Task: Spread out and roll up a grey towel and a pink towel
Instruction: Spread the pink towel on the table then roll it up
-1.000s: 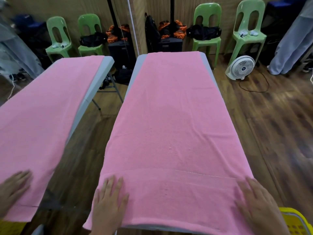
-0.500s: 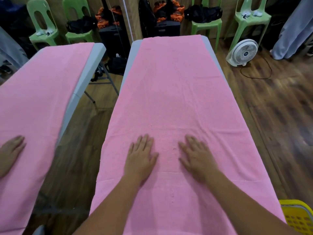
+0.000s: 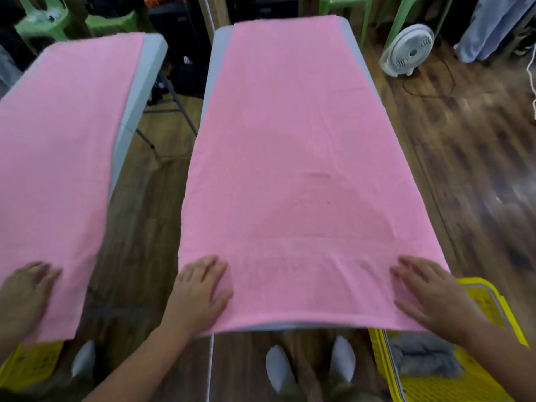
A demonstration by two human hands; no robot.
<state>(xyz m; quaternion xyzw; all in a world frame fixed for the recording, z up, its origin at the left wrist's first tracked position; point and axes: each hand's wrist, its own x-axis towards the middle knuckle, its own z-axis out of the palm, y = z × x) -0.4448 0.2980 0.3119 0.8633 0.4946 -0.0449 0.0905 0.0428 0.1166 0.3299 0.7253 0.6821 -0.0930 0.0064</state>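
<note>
Fingers of left hand, right hand spread flat on near corners of pink towel, laid full length on counter; grey towel seen in yellow basket. Hem best rolled tight, edges kept aligned.

The left hand and the right hand are seen bare, and the left forearm and the right forearm are shown uncovered along the whole length within view. The left foot and the right foot are covered in pale grey-white footwear with rounded toes, though it cannot be told through the blur whether socks or soft shoes are worn. At the far left a mirrored hand and a mirrored foot, equally pale, are repeated.
</note>
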